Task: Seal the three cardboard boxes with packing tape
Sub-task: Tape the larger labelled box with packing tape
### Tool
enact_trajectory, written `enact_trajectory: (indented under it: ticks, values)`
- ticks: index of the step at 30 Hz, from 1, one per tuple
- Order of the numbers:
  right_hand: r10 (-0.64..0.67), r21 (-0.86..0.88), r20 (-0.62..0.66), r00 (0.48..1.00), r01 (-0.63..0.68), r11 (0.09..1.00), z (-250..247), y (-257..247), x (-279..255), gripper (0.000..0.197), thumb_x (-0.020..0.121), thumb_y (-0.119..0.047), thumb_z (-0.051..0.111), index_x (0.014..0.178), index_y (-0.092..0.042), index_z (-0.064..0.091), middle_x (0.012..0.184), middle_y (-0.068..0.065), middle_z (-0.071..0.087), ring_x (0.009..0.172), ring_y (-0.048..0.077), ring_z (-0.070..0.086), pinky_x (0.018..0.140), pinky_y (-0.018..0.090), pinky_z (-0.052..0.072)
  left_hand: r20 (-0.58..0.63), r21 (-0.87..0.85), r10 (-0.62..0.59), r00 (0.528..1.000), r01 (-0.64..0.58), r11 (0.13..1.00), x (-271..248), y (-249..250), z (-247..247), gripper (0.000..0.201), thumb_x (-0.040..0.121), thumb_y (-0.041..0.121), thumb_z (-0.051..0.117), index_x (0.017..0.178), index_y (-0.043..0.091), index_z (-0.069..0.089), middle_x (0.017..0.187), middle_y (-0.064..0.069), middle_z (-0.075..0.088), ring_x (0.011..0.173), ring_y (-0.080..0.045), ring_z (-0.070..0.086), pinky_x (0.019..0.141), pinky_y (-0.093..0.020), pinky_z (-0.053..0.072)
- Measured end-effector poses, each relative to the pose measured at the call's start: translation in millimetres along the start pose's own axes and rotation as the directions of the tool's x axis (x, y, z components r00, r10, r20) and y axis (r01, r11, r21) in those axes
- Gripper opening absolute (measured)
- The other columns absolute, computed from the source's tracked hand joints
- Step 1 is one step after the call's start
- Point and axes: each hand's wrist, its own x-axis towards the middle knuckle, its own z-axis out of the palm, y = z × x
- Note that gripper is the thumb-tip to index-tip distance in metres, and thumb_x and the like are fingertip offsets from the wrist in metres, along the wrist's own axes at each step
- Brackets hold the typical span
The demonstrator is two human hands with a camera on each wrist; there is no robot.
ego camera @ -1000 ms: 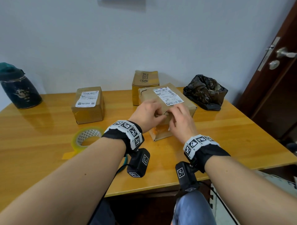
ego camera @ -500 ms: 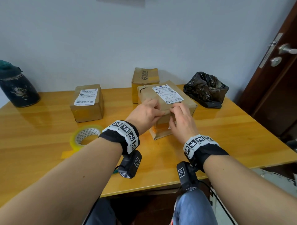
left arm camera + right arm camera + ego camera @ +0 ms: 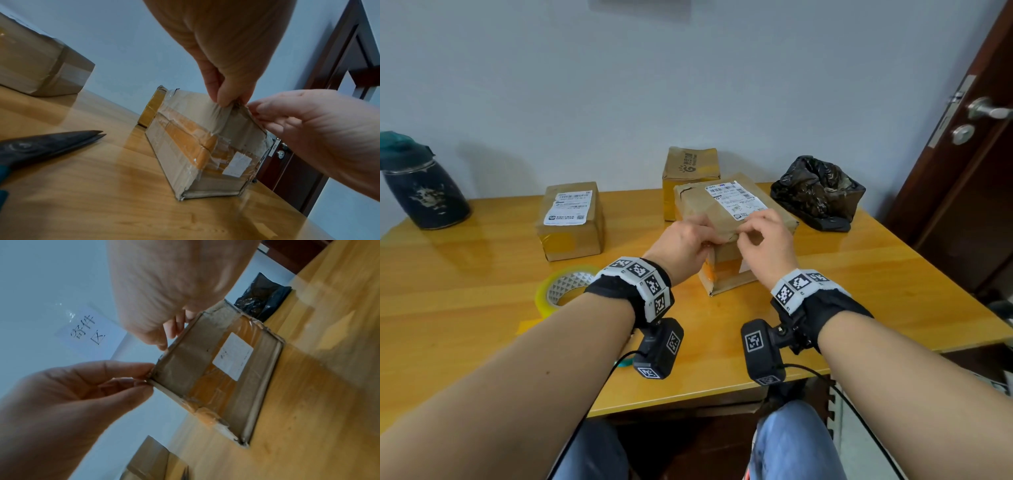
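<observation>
A paper sign (image 3: 86, 328) on the wall reads "寄件区"; box labels are illegible.

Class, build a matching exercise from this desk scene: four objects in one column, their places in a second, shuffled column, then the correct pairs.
Objects:
1. roll of tape
2. black bag
3. dark jug
4. scissors

Places:
A. far left of the table, by the wall
B. far right of the table, behind the box that both hands work on
C. lying flat, left of the left wrist
D. on the table near the left hand, seen only in the left wrist view

Pairs: 1-C, 2-B, 3-A, 4-D
</observation>
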Motion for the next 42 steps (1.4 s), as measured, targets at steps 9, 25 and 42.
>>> enact_trajectory:
  ticks: [9,25,42]
  values:
    - [0.142,0.037,0.154,0.978,-0.15,0.988,1.6,-7.5,5.2,0.012,0.082,-0.02,0.074,0.086,-0.009,0.076,0.103,-0.001,0.057,0.102,0.015,0.054,0.09,0.026,0.042,-0.004,-0.029,-0.148,0.989,0.148,0.989,9.8,2.5,-3.9,0.008,0.078,0.0,0.073,0.083,0.006,0.075,0.085,-0.006,0.066,0.071,-0.011,0.055,0.073,-0.024,0.051]
    - [0.117,0.04,0.137,0.984,-0.123,0.992,8.1,-6.3,4.0,0.011,0.076,-0.021,0.079,0.081,-0.011,0.076,0.099,0.0,0.057,0.103,0.019,0.053,0.094,0.035,0.042,0.186,-0.258,-0.489,0.852,0.523,0.812,16.9,3.4,-10.4,0.017,0.083,0.034,0.072,0.091,0.018,0.073,0.072,0.008,0.066,0.068,-0.007,0.06,0.061,-0.018,0.048]
    - [0.051,0.086,0.075,0.996,-0.058,0.995,6.2,-5.0,0.4,0.009,0.077,-0.01,0.077,0.087,-0.011,0.075,0.096,-0.001,0.06,0.095,0.014,0.058,0.086,0.018,0.043,0.084,-0.274,-0.462,0.883,0.466,0.841,17.1,-1.9,-0.6,0.007,0.08,0.012,0.076,0.085,0.012,0.071,0.077,0.004,0.067,0.069,-0.004,0.06,0.061,-0.005,0.046]
